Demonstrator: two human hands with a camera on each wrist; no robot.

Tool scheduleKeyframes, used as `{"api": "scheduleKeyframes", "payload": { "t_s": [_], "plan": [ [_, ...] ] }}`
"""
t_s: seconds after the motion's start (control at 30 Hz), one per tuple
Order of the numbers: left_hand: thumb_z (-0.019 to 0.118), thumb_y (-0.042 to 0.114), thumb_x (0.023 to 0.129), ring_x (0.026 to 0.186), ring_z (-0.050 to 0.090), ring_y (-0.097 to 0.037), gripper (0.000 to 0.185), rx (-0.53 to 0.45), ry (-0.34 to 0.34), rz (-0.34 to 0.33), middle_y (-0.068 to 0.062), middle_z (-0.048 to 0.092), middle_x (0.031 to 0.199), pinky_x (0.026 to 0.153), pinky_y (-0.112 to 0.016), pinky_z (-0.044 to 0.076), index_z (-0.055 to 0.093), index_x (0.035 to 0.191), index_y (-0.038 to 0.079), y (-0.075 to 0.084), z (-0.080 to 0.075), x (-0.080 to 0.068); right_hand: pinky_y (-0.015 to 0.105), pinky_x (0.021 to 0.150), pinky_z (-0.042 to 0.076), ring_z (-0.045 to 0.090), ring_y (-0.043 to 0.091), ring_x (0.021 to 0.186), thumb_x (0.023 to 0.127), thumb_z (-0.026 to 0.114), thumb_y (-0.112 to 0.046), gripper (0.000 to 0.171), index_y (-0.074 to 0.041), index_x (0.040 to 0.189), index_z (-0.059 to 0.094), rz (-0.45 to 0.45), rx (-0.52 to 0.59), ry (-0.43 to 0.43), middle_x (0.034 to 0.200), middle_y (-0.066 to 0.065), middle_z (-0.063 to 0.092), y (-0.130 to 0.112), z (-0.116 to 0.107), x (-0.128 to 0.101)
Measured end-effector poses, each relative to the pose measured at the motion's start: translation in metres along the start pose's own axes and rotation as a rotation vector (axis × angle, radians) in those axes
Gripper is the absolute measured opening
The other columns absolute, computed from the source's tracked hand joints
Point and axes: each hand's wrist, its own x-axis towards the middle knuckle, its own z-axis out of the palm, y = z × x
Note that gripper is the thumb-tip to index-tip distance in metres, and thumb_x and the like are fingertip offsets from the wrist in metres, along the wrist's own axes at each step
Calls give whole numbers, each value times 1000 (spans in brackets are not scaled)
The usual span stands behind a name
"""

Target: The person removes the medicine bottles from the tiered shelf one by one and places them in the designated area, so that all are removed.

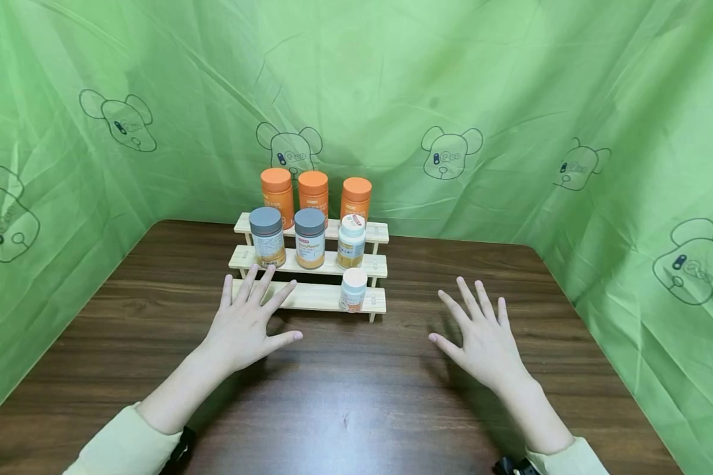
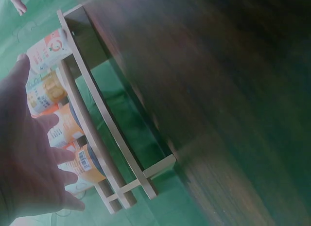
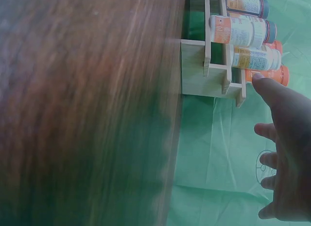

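**Open hands over a dark wood surface**

A brown, wood-grained surface (image 1: 356,402) is filling the foreground, and green cloth (image 1: 511,79) printed with bear outlines is hanging around it on three sides. A three-step wooden rack (image 1: 311,297) is standing toward the back, carrying bottles (image 1: 310,237). The left hand (image 1: 246,326) is hovering with fingers spread, holding nothing, fingertips over the rack's lowest step. The right hand (image 1: 484,336) is lying open too, well apart from the rack.

- Table (image 1: 362,396): dark wood grain, smooth, slight sheen.
- Stepped rack (image 1: 315,297): pale, matt bare wood.
- Bottles (image 1: 310,237): glossy plastic, paper labels.
- Backdrop (image 1: 511,79): creased green cloth.
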Motion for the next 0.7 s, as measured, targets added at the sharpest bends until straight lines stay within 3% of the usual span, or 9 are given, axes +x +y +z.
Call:
{"api": "scheduleKeyframes", "payload": {
  "t_s": [0.37,0.7],
  "plan": [
    [40,82,76,143,8,-39,88,5,-10,5,-13,17,156,106,-67,3,29,148,33,2,-5,1,66,107,8,2,29,145,83,52,-67,77,-33,149,27,2,12,-3,159,0,7,-2,-6,2],
    [43,80,77,144,-2,-34,89,-23,-20,-13,-13,16,157,109,-62,-6,28,149,30,-2,-19,1,66,106,8,1,28,145,84,51,-68,77,-33,148,28,7,20,3,159,0,7,-4,-18,12]
  ]
}}
